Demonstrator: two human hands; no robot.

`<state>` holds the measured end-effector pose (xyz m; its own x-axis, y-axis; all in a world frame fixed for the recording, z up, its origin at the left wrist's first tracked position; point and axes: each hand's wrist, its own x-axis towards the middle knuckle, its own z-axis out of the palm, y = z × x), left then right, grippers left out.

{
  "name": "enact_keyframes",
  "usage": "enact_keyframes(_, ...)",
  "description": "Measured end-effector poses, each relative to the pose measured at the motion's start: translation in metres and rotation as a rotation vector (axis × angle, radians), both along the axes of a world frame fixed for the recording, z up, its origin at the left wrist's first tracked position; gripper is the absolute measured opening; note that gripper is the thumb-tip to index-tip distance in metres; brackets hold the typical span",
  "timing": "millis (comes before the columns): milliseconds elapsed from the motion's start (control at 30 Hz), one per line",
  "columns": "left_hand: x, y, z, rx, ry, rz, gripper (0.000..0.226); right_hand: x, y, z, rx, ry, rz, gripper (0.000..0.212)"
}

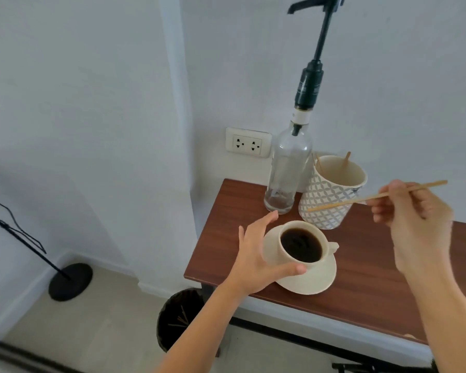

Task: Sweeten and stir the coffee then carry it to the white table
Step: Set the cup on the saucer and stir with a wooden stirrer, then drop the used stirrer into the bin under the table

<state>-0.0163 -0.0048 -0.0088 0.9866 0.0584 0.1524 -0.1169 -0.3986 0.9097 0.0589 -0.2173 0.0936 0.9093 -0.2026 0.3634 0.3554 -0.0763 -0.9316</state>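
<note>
A cream cup of black coffee (301,244) stands on a cream saucer (318,281) on the brown wooden table (361,278). My left hand (256,254) curves around the cup's left side, fingers spread, thumb resting at the saucer's front edge. My right hand (417,219) hovers to the right of the cup and pinches a thin wooden stir stick (361,198), held nearly level above the table. Behind the cup stands a clear glass syrup bottle (288,168) with a tall black pump (312,76).
A patterned paper cup (331,195) holding more wooden sticks stands behind the coffee. A wall socket (248,142) is behind the bottle. A black bin (180,319) sits on the floor under the table's left end, and a black stand base (70,281) at the left.
</note>
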Motion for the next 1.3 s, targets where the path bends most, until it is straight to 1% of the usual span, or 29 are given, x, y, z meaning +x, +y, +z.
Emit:
enact_keyframes(67, -0.006, 0.032, 0.005, -0.019, -0.080, 0.084, 0.081, -0.009, 0.017, 0.005, 0.123, 0.062, 0.050, 0.031)
enact_keyframes(133, -0.009, 0.076, 0.006, -0.089, -0.171, 0.237, 0.060, -0.022, 0.044, 0.006, 0.172, 0.107, 0.086, 0.031)
enact_keyframes(167, -0.009, 0.101, 0.005, -0.113, -0.204, 0.323, 0.053, -0.028, 0.060, 0.005, 0.180, 0.121, 0.083, 0.031)
enact_keyframes(233, -0.007, 0.156, -0.003, -0.095, -0.215, 0.481, 0.042, -0.040, 0.101, 0.002, 0.169, 0.128, 0.053, 0.029)
enact_keyframes(300, -0.002, 0.214, -0.018, -0.059, -0.165, 0.575, 0.030, -0.052, 0.151, -0.007, 0.129, 0.117, 0.033, 0.026)
enact_keyframes(367, 0.009, 0.264, -0.037, 0.027, -0.136, 0.623, 0.031, -0.063, 0.203, -0.023, 0.036, 0.102, 0.041, 0.021)
enact_keyframes(467, 0.028, 0.316, -0.064, 0.144, -0.086, 0.583, 0.046, -0.077, 0.272, -0.056, -0.208, 0.120, 0.059, 0.019)
enact_keyframes(567, 0.045, 0.347, -0.090, 0.284, -0.106, 0.510, 0.057, -0.085, 0.328, -0.099, -0.447, 0.128, 0.033, 0.021)
enact_keyframes(667, 0.058, 0.364, -0.112, 0.387, -0.107, 0.432, 0.059, -0.086, 0.366, -0.149, -0.622, 0.161, 0.059, 0.019)
enact_keyframes(700, 0.061, 0.368, -0.117, 0.402, -0.109, 0.412, 0.060, -0.085, 0.373, -0.166, -0.669, 0.192, 0.068, 0.019)
enact_keyframes(767, 0.066, 0.374, -0.125, 0.422, -0.115, 0.385, 0.062, -0.085, 0.382, -0.195, -0.702, 0.351, 0.128, 0.019)
enact_keyframes(833, 0.067, 0.375, -0.129, 0.431, -0.115, 0.374, 0.064, -0.089, 0.383, -0.213, -0.693, 0.561, 0.177, 0.030)
enact_keyframes(867, 0.067, 0.375, -0.129, 0.423, -0.110, 0.372, 0.064, -0.092, 0.381, -0.219, -0.701, 0.616, 0.177, 0.036)
enact_keyframes(900, 0.066, 0.375, -0.129, 0.416, -0.103, 0.369, 0.064, -0.095, 0.380, -0.223, -0.715, 0.629, 0.173, 0.038)
enact_keyframes(967, 0.066, 0.376, -0.127, 0.413, -0.093, 0.357, 0.065, -0.102, 0.377, -0.218, -0.715, 0.594, 0.157, 0.035)
enact_keyframes(1033, 0.063, 0.377, -0.125, 0.419, -0.085, 0.350, 0.064, -0.110, 0.375, -0.201, -0.695, 0.538, 0.140, 0.030)
enact_keyframes(1100, 0.061, 0.374, -0.120, 0.410, -0.076, 0.358, 0.063, -0.119, 0.372, -0.177, -0.688, 0.431, 0.114, 0.026)
enact_keyframes(1200, 0.057, 0.361, -0.101, 0.318, -0.048, 0.386, 0.065, -0.130, 0.357, -0.134, -0.638, 0.247, 0.056, 0.020)
enact_keyframes(1300, 0.053, 0.331, -0.068, 0.240, -0.109, 0.352, 0.067, -0.134, 0.324, -0.096, -0.576, 0.089, -0.037, 0.019)
